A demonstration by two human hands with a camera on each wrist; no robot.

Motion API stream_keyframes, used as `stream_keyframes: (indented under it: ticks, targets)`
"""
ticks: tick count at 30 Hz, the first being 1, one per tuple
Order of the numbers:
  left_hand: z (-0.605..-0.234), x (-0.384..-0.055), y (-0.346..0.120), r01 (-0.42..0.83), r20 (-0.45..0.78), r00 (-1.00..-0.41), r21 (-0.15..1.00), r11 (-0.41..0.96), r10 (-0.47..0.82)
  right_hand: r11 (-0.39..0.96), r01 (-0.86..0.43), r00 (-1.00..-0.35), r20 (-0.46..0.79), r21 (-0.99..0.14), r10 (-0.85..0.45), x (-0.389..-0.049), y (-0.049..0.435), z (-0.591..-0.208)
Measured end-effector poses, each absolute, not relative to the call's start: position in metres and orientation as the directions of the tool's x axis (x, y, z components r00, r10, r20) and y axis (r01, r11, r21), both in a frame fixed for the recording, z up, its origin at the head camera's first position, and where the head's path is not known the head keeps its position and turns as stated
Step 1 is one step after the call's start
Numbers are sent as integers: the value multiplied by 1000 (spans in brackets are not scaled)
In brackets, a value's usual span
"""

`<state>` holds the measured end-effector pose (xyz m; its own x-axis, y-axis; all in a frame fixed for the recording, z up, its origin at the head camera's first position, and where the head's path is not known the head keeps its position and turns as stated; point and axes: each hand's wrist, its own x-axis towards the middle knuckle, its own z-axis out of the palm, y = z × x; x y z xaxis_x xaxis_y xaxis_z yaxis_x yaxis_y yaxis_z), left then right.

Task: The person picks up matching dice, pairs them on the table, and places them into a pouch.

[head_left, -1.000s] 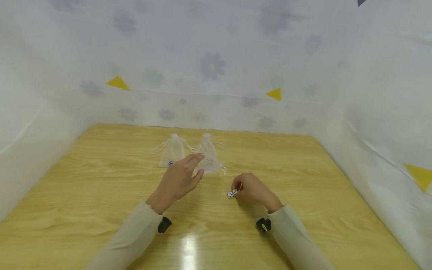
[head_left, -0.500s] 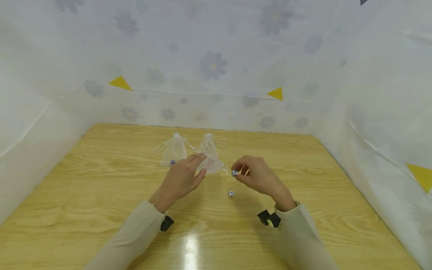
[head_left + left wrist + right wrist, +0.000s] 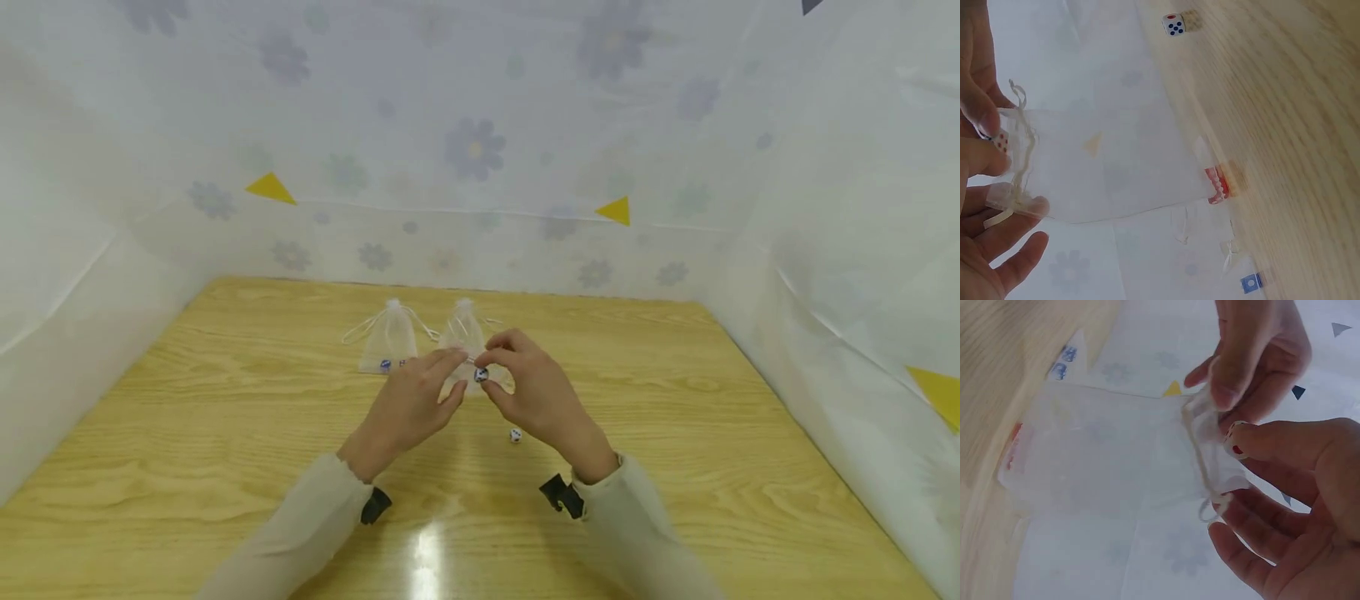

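My left hand [image 3: 401, 400] holds the mouth of a sheer white drawstring bag [image 3: 1116, 169], its thumb and fingers about the rim. The right hand [image 3: 536, 392] pinches a white die [image 3: 481, 375] between thumb and finger right at that mouth. In the right wrist view the same die [image 3: 1235, 439] shows red pips, partly covered by the fingers. Red pieces [image 3: 1216, 184] show at the bag's far end; whether they lie inside it or behind it I cannot tell. Another white die [image 3: 515, 435] lies on the table below the right hand.
Further back on the wooden table [image 3: 247, 400] lies a drawn-up sheer bag [image 3: 390, 337] with blue-marked dice in its bottom. A second closed bag [image 3: 462, 325] lies to its right, partly behind the hands. Pale flowered sheeting [image 3: 480, 242] walls the table's back and sides.
The right hand picked up one of the two dice from the table and carried it up and left to the bag's mouth. My left hand stayed nearly in place.
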<state>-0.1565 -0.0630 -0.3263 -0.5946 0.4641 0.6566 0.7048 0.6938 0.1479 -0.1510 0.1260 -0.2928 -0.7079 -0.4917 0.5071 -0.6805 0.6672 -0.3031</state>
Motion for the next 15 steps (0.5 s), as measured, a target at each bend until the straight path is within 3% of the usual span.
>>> stream_keyframes:
  ticks: [15]
  targets:
    - [-326,-154,-62,702,687,-575,136,699,444,735,-632,-745,455,-246,-488,-152,124,-298]
